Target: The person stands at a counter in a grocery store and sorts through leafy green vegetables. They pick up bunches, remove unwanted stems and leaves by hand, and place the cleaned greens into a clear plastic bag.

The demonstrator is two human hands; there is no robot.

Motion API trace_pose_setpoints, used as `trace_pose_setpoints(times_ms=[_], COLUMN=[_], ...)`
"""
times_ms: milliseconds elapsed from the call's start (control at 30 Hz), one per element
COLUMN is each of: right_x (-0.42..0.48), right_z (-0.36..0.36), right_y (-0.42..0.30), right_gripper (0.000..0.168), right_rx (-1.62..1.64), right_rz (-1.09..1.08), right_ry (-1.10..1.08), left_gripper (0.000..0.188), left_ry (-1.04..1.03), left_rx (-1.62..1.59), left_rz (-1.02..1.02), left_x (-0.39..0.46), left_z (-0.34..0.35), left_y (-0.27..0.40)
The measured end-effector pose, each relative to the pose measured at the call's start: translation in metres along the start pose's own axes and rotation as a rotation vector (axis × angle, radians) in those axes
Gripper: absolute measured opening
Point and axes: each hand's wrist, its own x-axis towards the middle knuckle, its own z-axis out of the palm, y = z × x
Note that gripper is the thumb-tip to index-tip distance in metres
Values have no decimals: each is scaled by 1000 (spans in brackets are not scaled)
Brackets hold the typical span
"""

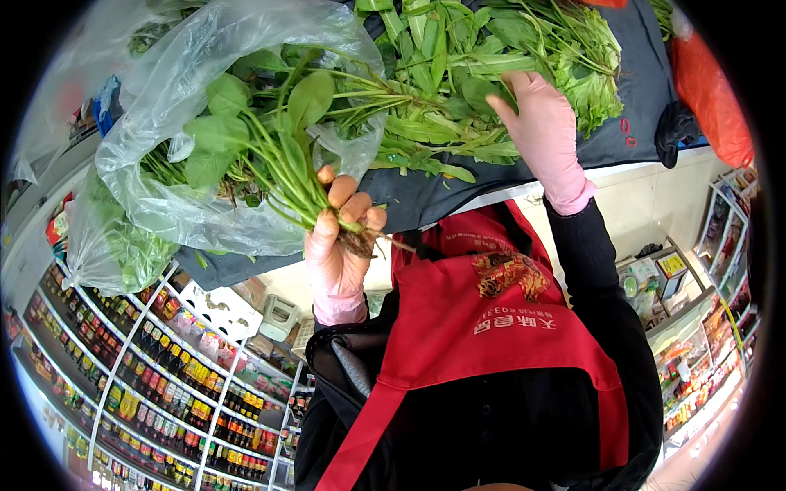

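Observation:
My left hand (344,245), in a pink glove with bare fingertips, grips a bunch of spinach-like leafy greens (295,159) by its root end. The brownish roots hang out past the palm, and the leaves point up and left, in front of an open clear plastic bag (245,30) that holds more greens. My right hand (540,119), in a pink glove, is over a pile of loose leafy greens (430,55), thumb and fingers apart; nothing is plainly held in it. Curly lettuce leaves (589,80) lie just beyond it.
A dark cloth (417,196) covers the table. A second plastic bag of greens (129,245) hangs at the left edge. Two red bands (625,126) lie at the right, near a red plastic bag (706,92). Shelves of bottles (172,368) stand below left.

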Motion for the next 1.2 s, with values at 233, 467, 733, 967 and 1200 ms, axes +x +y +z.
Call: trace_pose_setpoints(times_ms=[233, 467, 733, 967, 1200], right_x=[31, 47, 70, 63, 13], right_z=[31, 51, 59, 15, -101], right_y=[-85, -95, -87, -84, -104], right_gripper=[60, 36, 31, 33, 49], right_rx=[344, 422, 447, 455, 1560], right_rz=[-438, -464, -443, -447, -588], right_ry=[168, 119, 212, 119, -886], left_gripper=[39, 32, 30, 17, 37], left_ry=[-55, -165, -904, -932, -380], left_rx=[-102, -144, -225, -279, 305], left_rz=[-28, 63, -148, 29, 216], left_x=[-8, -36, -43, -39, -27], left_z=[22, 57, 82, 99, 81], left_y=[5, 23, 43, 25, 3])
